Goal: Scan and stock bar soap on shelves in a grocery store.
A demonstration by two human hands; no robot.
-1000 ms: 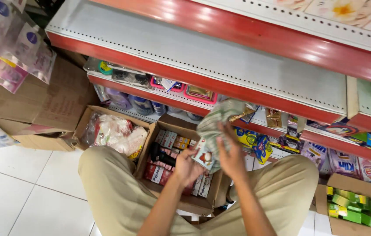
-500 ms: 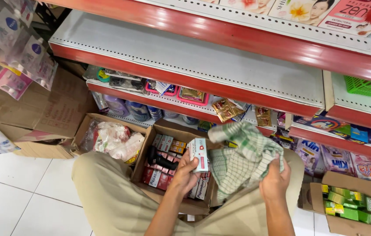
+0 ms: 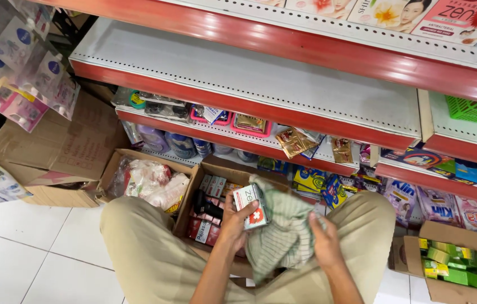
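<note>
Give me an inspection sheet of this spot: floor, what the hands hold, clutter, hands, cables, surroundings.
Surface: white tiled floor.
Things in hand: small white box with red mark; green checked cloth.
Clutter: open carton of boxes between the knees; carton of plastic-wrapped packs; carton of green packs.
Hands: left hand grips the small white box; right hand holds the green checked cloth against it.
Cables: nothing seen.
Surroundings: red-edged shelves, middle tier bare; hanging sachets.

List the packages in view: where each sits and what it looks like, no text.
Small box: left hand, white and red, cross mark.
Checked cloth: right hand, green-white.
Open carton: between the knees, brown, red-white boxes inside.
Sachet strips: hanging upper left, white-pink.
Green packs: carton lower right.
</note>
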